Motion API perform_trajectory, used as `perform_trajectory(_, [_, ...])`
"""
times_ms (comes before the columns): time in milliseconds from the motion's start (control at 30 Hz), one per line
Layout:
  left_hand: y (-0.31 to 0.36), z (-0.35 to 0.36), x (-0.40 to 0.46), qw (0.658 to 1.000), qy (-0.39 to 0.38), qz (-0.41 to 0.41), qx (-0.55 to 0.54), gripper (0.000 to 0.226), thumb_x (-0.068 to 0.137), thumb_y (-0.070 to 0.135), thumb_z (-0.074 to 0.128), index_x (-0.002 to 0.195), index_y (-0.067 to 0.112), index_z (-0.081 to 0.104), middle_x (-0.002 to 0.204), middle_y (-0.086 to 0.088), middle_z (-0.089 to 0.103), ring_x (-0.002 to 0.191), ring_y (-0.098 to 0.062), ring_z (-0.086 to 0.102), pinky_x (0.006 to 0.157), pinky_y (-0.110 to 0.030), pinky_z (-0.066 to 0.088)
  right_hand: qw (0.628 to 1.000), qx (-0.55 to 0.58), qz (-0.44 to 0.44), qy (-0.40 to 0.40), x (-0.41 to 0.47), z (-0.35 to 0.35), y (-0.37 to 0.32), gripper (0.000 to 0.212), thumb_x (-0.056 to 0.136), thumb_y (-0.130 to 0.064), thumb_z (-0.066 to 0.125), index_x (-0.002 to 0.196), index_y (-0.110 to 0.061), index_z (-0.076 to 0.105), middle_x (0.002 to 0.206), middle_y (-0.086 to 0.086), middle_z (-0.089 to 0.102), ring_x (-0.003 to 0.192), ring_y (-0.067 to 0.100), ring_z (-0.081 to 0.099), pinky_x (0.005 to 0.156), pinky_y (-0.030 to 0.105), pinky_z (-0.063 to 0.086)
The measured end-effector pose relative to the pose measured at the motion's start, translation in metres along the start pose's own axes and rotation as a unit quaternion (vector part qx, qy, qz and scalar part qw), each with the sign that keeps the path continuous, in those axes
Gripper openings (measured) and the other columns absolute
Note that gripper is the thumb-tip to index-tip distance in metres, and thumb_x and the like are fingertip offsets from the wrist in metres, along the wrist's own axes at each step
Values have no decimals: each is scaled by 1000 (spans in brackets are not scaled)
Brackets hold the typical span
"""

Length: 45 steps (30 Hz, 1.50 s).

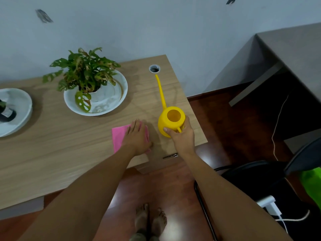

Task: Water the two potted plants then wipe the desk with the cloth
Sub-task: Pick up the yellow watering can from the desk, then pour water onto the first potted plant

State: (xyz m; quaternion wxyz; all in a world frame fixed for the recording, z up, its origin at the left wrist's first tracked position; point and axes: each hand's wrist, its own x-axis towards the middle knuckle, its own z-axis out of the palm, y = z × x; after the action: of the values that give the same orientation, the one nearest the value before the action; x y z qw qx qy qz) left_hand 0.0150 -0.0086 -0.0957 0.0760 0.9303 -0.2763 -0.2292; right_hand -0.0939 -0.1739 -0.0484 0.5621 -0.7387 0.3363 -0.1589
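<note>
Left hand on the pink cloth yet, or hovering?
Touching. The head view shows the left hand lying flat on the pink cloth, palm and fingers covering its right part, no gap visible.

We see 2 potted plants: one (85, 73) behind the cloth (119, 136), another (5, 108) far left. The watering can (171, 122) stands right of the cloth on the desk (52, 153).

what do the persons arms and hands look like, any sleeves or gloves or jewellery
Both arms are bare from the bottom edge of the picture to the fingertips: no sleeves in view. The left hand and right hand wear no gloves. No watch, bracelet or ring shows on either wrist or the visible fingers.
</note>
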Motion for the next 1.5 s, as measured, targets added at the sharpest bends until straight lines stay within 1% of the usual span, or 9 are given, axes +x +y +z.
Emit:
perform_trajectory(167, [-18, -34, -13, 1000, 22, -17, 2, 107, 90, 64, 56, 162, 10, -2, 170, -15, -7, 157, -29, -7, 127, -46, 3, 998, 2, -46, -31, -3, 1, -40, 77, 74, -24, 92, 138, -15, 51, 119, 0, 72, 110, 22, 68, 96, 46, 56])
perform_trajectory(233, [-30, -46, -23, 999, 34, -28, 2, 105, 91, 64, 53, 162, 10, -2, 170, -14, -6, 157, -28, -8, 127, -46, 3, 997, 2, -65, -47, -7, 4, -57, 75, 75, -24, 91, 137, -14, 52, 117, -2, 72, 107, 14, 68, 94, 40, 57])
perform_trajectory(300, [-43, -57, -30, 998, 48, -39, -2, 104, 91, 64, 53, 161, 10, -2, 170, -14, -7, 157, -28, -9, 127, -45, 3, 995, 3, -81, -58, -10, 9, -73, 71, 76, -23, 91, 135, -13, 53, 113, -9, 71, 101, -2, 67, 90, 31, 56])
perform_trajectory(333, [-50, -63, -33, 998, 53, -44, -6, 105, 91, 64, 53, 161, 9, -1, 170, -13, -7, 157, -27, -9, 127, -45, 3, 994, 6, -86, -64, -12, 13, -81, 70, 76, -22, 91, 134, -12, 53, 112, -10, 71, 100, -3, 66, 89, 30, 56])
perform_trajectory(433, [-75, -76, -42, 996, 69, -54, -7, 104, 91, 65, 53, 162, 9, 0, 170, -12, -8, 157, -26, -10, 127, -44, 4, 993, 13, -95, -74, -21, 31, -104, 68, 79, -20, 90, 135, -10, 52, 118, -1, 71, 107, 14, 69, 94, 39, 58])
perform_trajectory(500, [-94, -83, -48, 995, 77, -61, -8, 104, 92, 65, 52, 162, 10, -1, 170, -12, -8, 157, -26, -10, 128, -44, 4, 992, 14, -100, -76, -28, 48, -118, 68, 79, -20, 89, 135, -9, 52, 119, 1, 71, 108, 18, 69, 95, 44, 58])
perform_trajectory(833, [-194, -103, -67, 996, 66, -55, -10, 103, 92, 63, 52, 162, 10, -2, 170, -12, -5, 158, -26, -6, 126, -45, 5, 995, -4, -88, -46, -73, 134, -161, 68, 80, -22, 88, 136, -10, 52, 123, 4, 70, 110, 20, 67, 96, 44, 57])
perform_trajectory(1033, [-241, -100, -63, 998, 41, -51, -20, 102, 92, 64, 50, 162, 12, -3, 171, -10, -5, 158, -25, -8, 126, -43, 2, 995, -25, -89, -22, -92, 169, -173, 71, 79, -29, 89, 138, -13, 53, 122, -2, 70, 111, 17, 67, 97, 43, 57])
perform_trajectory(1500, [-286, -63, -40, 998, 21, -43, -35, 100, 93, 55, 52, 161, 9, -4, 170, -12, -6, 157, -27, -7, 127, -45, 3, 997, -47, -52, -14, -103, 206, -192, 68, 76, -33, 91, 132, -13, 59, 120, 2, 72, 109, 21, 68, 95, 44, 57])
